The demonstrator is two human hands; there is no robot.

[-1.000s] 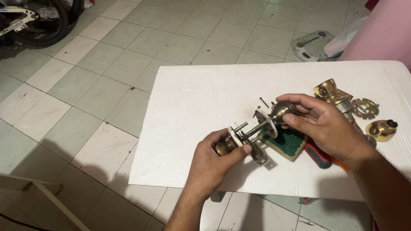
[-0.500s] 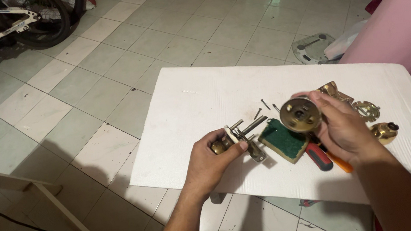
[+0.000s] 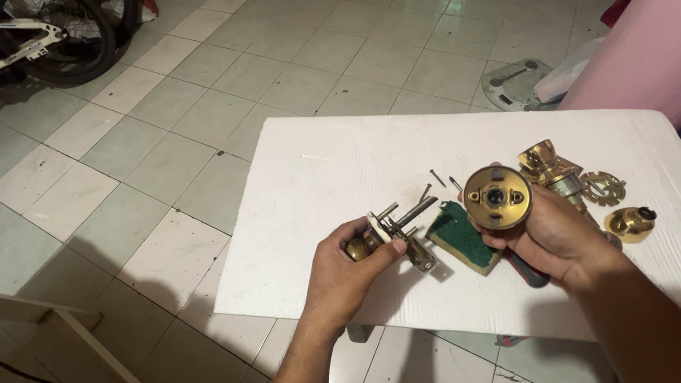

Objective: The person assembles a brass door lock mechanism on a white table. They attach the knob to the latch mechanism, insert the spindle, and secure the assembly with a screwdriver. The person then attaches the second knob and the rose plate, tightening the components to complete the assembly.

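Left hand: clamped on brass knob with steel spindle assembly.
Right hand: gripped round brass rose plate, perhaps best aligned squarely.

The round brass plate is held up off the table in the right hand, its flat face turned toward the camera. It shows a raised rim, a dark hole in the centre and smaller holes around it. It sits to the right of the other piece and well apart from it.

The knob assembly is gripped in the left hand, low over the near part of the table. Its brass knob lies tucked in the palm, and grey metal rods and a spindle point away to the right and far side. A small metal bracket hangs at its near right end.
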